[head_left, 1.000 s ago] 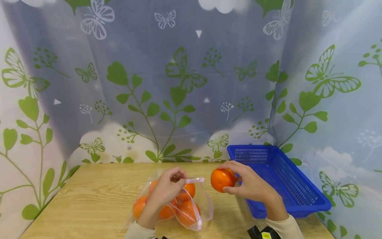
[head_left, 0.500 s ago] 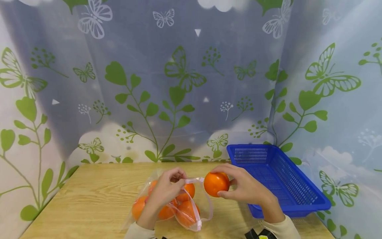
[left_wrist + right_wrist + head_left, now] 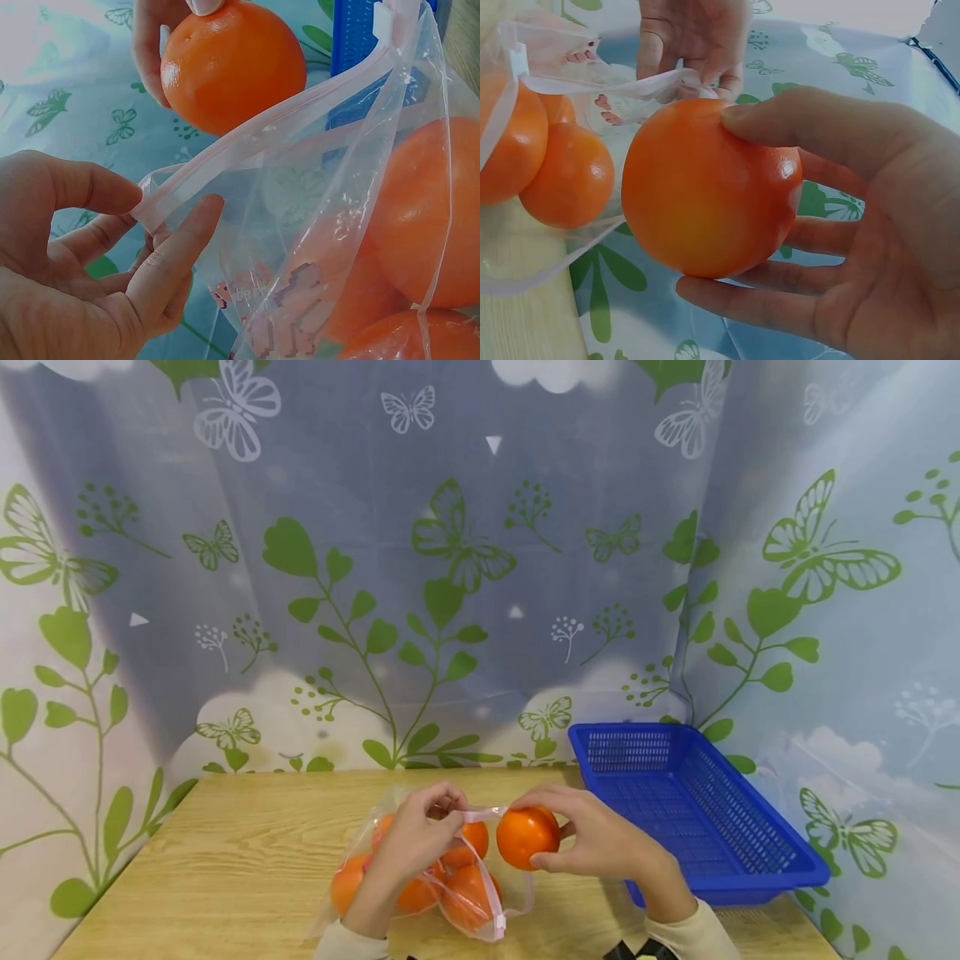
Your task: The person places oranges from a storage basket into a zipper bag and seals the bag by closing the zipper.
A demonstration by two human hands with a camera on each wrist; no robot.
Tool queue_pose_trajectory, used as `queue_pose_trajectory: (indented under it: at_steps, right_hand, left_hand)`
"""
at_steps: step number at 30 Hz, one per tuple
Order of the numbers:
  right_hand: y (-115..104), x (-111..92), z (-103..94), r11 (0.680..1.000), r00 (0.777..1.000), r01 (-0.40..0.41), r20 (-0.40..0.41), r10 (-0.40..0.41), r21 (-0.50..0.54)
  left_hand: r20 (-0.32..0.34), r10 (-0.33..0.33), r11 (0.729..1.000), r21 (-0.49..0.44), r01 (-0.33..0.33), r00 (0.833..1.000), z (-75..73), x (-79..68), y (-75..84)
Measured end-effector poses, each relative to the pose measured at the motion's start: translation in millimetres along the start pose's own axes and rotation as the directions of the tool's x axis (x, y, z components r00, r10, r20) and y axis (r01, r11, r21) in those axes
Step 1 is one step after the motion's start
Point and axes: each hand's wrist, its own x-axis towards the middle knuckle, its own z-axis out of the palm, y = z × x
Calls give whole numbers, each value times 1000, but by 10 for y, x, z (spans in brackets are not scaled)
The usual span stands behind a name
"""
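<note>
Between the thumb and fingers of my right hand is a smooth, round orange fruit, held just at the mouth of a clear zip bag. The bag has a pale pink edge, and its mouth stands apart. My left hand pinches that edge; the left wrist view shows the thumb and a finger on the zip strip. Several similar fruits lie inside the bag, partly hidden by my left hand and forearm in the head view. Whether the held fruit touches the edge, I cannot tell.
A blue perforated plastic basket stands at the right of the wooden table; no fruit shows in it. Behind and at both sides hangs a cloth printed with leaves and butterflies.
My right hand has carried the fruit leftward and slightly down, from beside the basket to the bag's mouth. My left hand and the bag have hardly moved.
</note>
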Motion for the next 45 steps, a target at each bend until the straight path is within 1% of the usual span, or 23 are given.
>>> queue_pose_trajectory:
  at_steps: [7,13,21,28,33,36,41,45]
  right_hand:
    - [-18,37,65,1000,1000,-7,23,7,9]
    - [-24,56,127,1000,999,-4,42,4,-18]
    - [-42,98,185,999,998,14,62,-12,-32]
    - [-15,130,266,999,999,23,27,-22,-49]
    - [-1,146,346,995,1000,16,-11,-17,-99]
    - [2,157,381,989,999,33,-30,-38,-141]
    - [-13,167,416,982,996,67,-44,-76,-175]
    - [-29,178,447,969,993,84,-60,-100,-234]
  left_hand:
    - [-7,6,1000,17,-6,1000,-9,1,-5]
    - [-4,3,1000,31,-3,1000,-10,17,-25]
    - [-7,21,999,41,-20,1000,-6,18,-11]
    - [-5,15,999,32,-15,1000,-3,10,-7]
    - [-11,9,999,32,-9,1000,2,3,-9]
    - [-18,4,1000,25,-3,1000,3,0,-4]
    - [-29,2,1000,27,-2,1000,3,-4,16]
    - [-41,2,1000,17,-1,999,0,-6,26]
